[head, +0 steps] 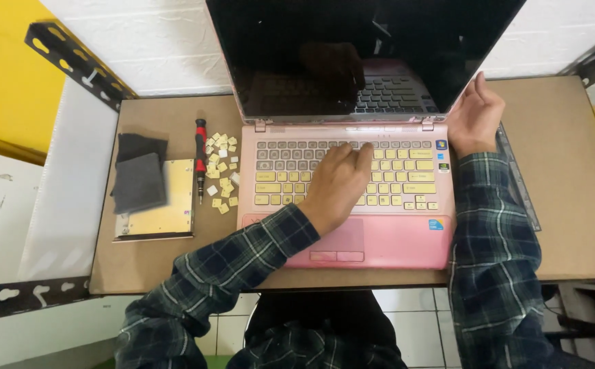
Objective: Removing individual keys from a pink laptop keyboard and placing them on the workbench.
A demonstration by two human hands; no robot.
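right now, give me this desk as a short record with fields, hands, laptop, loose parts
left hand: fingers on the keyboard's middle rows
right hand: at the laptop's right hinge corner; grip unclear
laptop: pink, open, screen dark; several keycaps missing on the left
loose keycaps: pale pile left of the laptop
screwdriver: red and black, beside the pile
flat metal drive: far left, dark cloths on top
table: brown board
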